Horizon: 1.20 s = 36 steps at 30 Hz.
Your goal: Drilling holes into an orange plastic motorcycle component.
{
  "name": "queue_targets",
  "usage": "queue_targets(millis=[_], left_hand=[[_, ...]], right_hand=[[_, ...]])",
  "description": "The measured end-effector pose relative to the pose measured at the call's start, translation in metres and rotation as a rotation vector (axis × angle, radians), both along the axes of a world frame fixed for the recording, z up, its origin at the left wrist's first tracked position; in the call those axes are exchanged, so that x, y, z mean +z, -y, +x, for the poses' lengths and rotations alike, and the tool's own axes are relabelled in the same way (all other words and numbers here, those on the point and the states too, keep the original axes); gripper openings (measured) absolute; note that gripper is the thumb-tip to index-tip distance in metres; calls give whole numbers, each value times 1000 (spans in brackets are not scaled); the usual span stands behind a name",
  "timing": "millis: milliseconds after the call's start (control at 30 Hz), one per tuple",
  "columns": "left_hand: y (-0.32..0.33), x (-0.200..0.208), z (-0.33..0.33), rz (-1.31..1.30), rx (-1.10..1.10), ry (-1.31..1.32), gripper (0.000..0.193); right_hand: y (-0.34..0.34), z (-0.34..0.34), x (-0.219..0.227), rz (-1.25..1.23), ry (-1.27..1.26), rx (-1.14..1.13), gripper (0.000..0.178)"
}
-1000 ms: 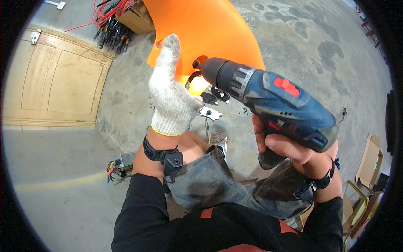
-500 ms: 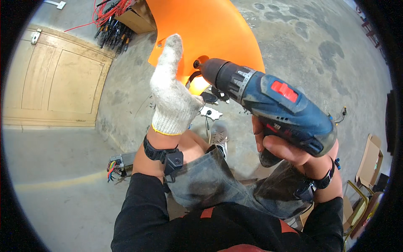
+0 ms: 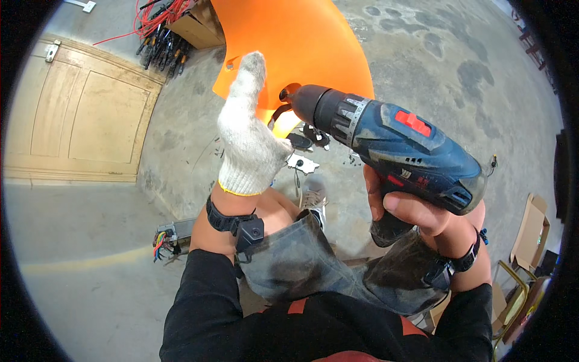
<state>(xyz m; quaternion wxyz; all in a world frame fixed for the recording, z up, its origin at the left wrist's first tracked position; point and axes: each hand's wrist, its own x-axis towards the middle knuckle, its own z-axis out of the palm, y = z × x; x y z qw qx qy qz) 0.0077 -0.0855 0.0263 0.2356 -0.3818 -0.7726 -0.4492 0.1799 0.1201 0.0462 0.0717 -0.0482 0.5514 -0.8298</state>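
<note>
A large curved orange plastic panel (image 3: 313,42) spreads out in front of me. My left hand (image 3: 248,133), in a white knitted glove, is at its lower edge, one long finger lying along the near face; the other fingers are mostly hidden. My right hand (image 3: 416,211) is bare and wrapped round the handle of a blue cordless drill (image 3: 416,151) with a red switch on top. The drill's black chuck (image 3: 313,105) points left, its tip at a dark round spot on the panel beside my left hand. A dark curved piece shows just below that tip.
A wooden door panel (image 3: 90,114) is at the left. Red cable (image 3: 163,15), black rods and a cardboard box (image 3: 196,27) are at the upper left. Below the panel, small black parts and a white piece (image 3: 303,163) lie on the concrete floor. Flattened cardboard (image 3: 531,232) lies right.
The drill body has tilted slightly, its rear end rising, with the chuck tip staying near the same spot. The panel's right edge has shifted a little left. My left hand has barely moved.
</note>
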Motion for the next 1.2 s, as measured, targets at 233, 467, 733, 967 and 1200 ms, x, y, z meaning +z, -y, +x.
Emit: queue_targets(millis=[233,467,733,967,1200], left_hand=[[0,7,4,-80,16,-74,75],[-2,8,6,-63,35,-84,60],[3,3,-1,-51,8,-15,70],[0,11,4,-150,46,-115,73],[2,4,1,47,-44,172,74]], right_hand=[[-4,-3,-12,195,-125,35,30],[0,0,1,11,-10,17,28],[0,-1,-1,64,-42,31,28],[1,-3,-18,146,-165,-17,31],[-1,-1,-5,-5,-63,32,30]])
